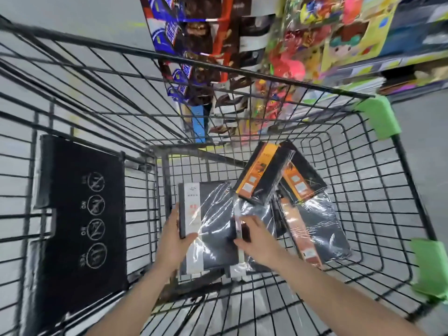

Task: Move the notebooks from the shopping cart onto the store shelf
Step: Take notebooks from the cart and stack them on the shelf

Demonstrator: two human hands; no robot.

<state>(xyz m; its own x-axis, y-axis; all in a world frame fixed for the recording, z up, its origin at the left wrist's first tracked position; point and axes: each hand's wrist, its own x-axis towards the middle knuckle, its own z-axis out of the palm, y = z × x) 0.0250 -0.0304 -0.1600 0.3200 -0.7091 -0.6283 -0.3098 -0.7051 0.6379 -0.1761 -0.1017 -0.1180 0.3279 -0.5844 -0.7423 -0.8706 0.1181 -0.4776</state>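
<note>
Two bare hands reach into a black wire shopping cart.
Left hand grips a shrink-wrapped black notebook; right hand pinches another's edge.

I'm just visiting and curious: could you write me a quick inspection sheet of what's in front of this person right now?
Surface: wire shopping cart, its basket floor holding the goods.
Job's things: several shrink-wrapped notebooks; white-banded notebook nearest the hands, orange-banded notebooks further in.
Clutter: black flap with warning symbols on the cart's seat section.
Grips: left hand grips the white-banded notebook's edge; right hand holds a second notebook.
Cables: nothing seen.
Surroundings: grey floor, hanging snack packets, colourful store shelf.
</note>
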